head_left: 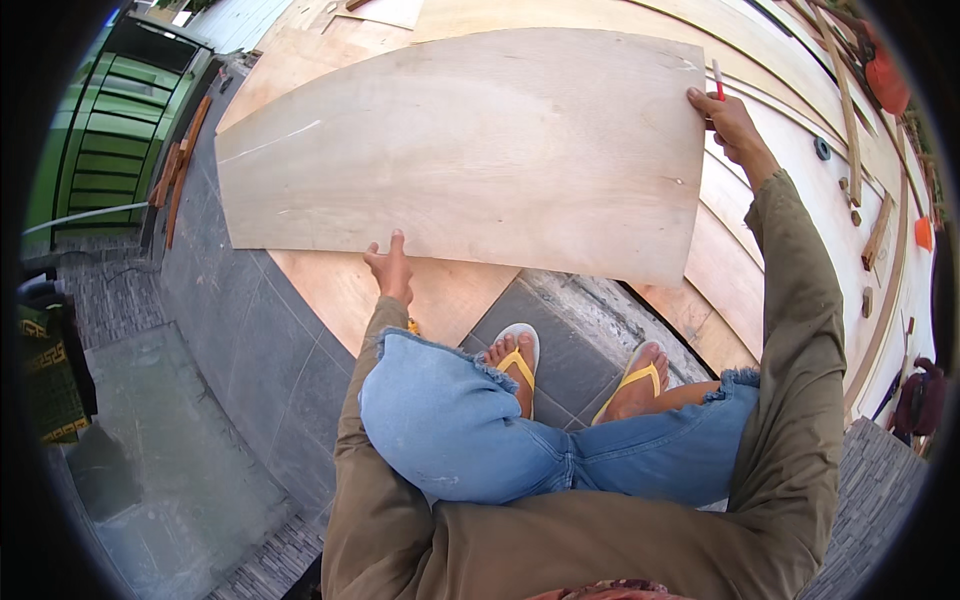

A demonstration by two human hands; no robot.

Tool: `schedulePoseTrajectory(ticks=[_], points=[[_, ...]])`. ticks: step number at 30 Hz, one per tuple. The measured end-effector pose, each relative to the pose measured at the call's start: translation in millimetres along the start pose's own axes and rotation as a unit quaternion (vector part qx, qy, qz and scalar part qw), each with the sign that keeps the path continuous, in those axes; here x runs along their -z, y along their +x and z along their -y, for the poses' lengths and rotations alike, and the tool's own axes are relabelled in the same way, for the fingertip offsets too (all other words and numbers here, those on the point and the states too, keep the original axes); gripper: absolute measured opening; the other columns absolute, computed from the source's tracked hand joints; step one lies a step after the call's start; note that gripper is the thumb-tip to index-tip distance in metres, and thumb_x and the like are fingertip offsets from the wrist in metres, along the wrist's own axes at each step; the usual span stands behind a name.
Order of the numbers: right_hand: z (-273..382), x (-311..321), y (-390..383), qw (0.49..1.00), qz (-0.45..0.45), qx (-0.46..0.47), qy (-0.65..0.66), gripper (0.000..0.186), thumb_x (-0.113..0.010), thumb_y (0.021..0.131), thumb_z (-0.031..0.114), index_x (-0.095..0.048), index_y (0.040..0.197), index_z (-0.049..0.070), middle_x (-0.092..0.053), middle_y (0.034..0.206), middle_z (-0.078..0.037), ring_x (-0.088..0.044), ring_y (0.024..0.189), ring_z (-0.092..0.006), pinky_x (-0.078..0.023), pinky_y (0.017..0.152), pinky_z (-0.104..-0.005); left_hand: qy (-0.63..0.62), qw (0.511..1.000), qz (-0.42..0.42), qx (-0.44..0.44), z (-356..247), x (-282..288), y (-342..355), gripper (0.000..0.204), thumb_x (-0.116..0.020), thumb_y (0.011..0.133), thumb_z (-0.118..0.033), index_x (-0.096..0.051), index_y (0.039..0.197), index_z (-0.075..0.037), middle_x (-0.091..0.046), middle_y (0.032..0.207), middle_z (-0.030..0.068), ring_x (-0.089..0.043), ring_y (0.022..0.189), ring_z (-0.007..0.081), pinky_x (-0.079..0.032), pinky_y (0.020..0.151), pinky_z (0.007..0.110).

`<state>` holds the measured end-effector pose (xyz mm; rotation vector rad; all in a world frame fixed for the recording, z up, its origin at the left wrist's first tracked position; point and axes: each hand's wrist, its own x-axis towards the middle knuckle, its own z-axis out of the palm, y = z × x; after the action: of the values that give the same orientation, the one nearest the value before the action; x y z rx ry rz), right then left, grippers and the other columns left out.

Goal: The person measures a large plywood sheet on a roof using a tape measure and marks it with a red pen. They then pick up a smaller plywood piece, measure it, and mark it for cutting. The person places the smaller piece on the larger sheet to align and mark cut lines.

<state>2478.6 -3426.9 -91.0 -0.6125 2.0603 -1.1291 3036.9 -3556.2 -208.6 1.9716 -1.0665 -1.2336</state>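
A thin pale plywood panel (pixel 460 150) with a curved top edge is held across the upper middle of the view. My left hand (pixel 390 268) grips its lower edge left of the middle, thumb on the face. My right hand (pixel 728 122) grips the upper right edge, also holding a red pen (pixel 719 84) with a white tip upright. Behind the panel lies a lighter pinkish plywood sheet (pixel 350 296), partly hidden.
Stacked plywood sheets (pixel 750 320), wooden strips (pixel 876 230), a dark tape roll (pixel 822 148) and orange objects (pixel 922 233) lie at right. Grey tiles (pixel 230 370), my sandaled feet (pixel 515 360) and a green gate (pixel 110 140) with wooden pieces (pixel 178 175) beside it also show.
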Motion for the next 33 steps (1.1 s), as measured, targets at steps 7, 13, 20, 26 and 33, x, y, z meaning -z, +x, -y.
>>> schedulePoseTrajectory(ticks=[7,13,20,26,33], points=[[-94.7,-23.5,-1.7,0.983,0.064,-0.157,-0.073,0.029,-0.069,0.089,0.031,-0.056,0.075,0.009,-0.048,0.060,0.001,-0.025,0.040,-0.0069,-0.018,0.036,-0.0287,-0.274,0.950,-0.048,0.141,63.6,-12.3,-29.3,0.058,-0.059,0.096,-0.032,-0.032,0.137,-0.002,-0.047,0.126,0.0147,-0.054,0.105,0.0268,-0.052,0.076,0.042],[-141.5,-31.4,-4.6,0.971,0.110,-0.188,-0.100,0.023,-0.066,0.089,0.022,-0.055,0.075,0.008,-0.051,0.061,-0.002,-0.028,0.040,-0.0081,-0.019,0.035,-0.0272,-0.286,0.927,-0.050,0.238,80.7,8.3,-3.2,0.028,-0.060,0.095,-0.032,-0.059,0.105,-0.006,-0.060,0.088,0.0042,-0.058,0.072,0.0173,-0.049,0.056,0.035],[-144.5,-44.4,-23.0,0.953,0.161,-0.208,-0.148,0.016,-0.065,0.089,0.016,-0.056,0.086,0.003,-0.064,0.069,-0.013,-0.038,0.039,-0.0102,-0.024,0.033,-0.0290,-0.410,0.878,-0.040,0.244,97.1,13.1,12.0,0.041,-0.057,0.095,-0.038,-0.056,0.113,-0.001,-0.063,0.096,0.0138,-0.065,0.082,0.0264,-0.053,0.064,0.042],[-135.4,-59.4,-46.7,0.943,0.177,-0.227,-0.166,0.013,-0.062,0.091,0.015,-0.054,0.089,0.005,-0.068,0.078,-0.014,-0.051,0.045,-0.0106,-0.024,0.032,-0.0238,-0.426,0.872,-0.087,0.225,110.5,15.9,44.8,0.044,-0.051,0.094,-0.023,-0.046,0.129,0.003,-0.057,0.124,0.0219,-0.063,0.104,0.0367,-0.054,0.086,0.052],[-79.7,-120.5,-15.0,0.971,0.182,-0.148,0.048,0.016,-0.065,0.093,0.018,-0.053,0.084,0.011,-0.059,0.077,-0.001,-0.059,0.061,-0.0092,-0.025,0.034,-0.0183,-0.582,0.803,0.119,0.044,6.1,71.8,131.0,0.043,-0.048,0.101,-0.022,-0.039,0.135,0.001,-0.048,0.138,0.0198,-0.049,0.127,0.0360,-0.040,0.106,0.054]])
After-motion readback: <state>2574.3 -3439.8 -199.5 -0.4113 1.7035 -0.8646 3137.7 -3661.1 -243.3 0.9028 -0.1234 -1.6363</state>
